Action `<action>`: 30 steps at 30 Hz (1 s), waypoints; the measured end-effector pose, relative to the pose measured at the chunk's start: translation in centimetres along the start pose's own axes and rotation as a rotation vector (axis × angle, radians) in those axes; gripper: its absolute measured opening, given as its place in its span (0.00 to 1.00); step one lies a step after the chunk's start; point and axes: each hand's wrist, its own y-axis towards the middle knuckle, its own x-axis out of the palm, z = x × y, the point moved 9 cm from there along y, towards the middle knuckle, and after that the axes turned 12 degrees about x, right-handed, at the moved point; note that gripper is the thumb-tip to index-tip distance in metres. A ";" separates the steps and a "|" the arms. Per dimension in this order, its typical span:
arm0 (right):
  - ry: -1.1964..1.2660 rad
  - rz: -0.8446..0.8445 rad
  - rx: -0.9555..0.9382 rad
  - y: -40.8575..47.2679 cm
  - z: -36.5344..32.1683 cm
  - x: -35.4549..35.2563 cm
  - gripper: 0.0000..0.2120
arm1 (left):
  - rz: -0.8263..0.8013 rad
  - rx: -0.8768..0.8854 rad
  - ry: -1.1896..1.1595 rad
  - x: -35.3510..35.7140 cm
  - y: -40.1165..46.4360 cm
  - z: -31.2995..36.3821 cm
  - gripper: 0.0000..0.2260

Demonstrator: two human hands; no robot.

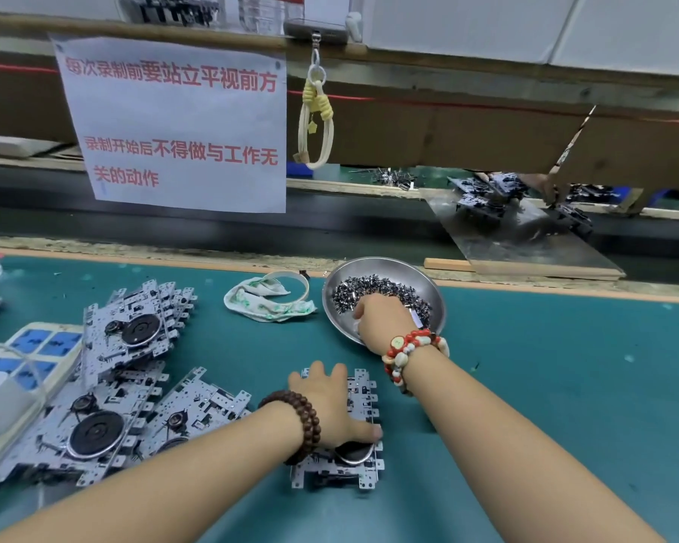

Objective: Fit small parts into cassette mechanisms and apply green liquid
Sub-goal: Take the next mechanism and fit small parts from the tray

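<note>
Cassette mechanism (363, 460) lies flat on the green worktop (545, 386), held down by the left hand (332, 405) with fingers spread over it. Right hand (383, 319) reaches into the metal bowl (385, 268) of small parts (369, 291); its fingers are hidden, so I cannot tell their grip.

The right hand (383, 319) hides its own fingertips in the metal dish (436, 295) of small parts (373, 290). The left hand (332, 405) covers much of one cassette mechanism (363, 468).
</note>
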 end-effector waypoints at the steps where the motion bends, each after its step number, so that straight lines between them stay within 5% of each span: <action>1: 0.074 0.008 0.002 -0.5 -0.1 -0.3 0.12 | 0.004 0.012 -0.002 0.3 -0.2 0.0 0.39; 6: 0.448 0.067 -0.099 -5.1 0.8 -0.7 0.06 | 0.028 0.044 -0.009 1.7 -0.9 -0.4 0.40; 10: 0.644 0.038 -0.095 -8.8 2.8 0.9 0.11 | 0.103 0.085 -0.087 2.2 -1.3 -0.5 0.38; 17: 0.890 0.055 0.149 -9.9 7.7 3.9 0.09 | 0.247 0.136 -0.252 1.9 -1.6 -0.2 0.40; 30: 1.102 0.025 0.159 -9.6 9.5 5.0 0.10 | 0.377 0.093 -0.381 2.2 -2.0 0.1 0.38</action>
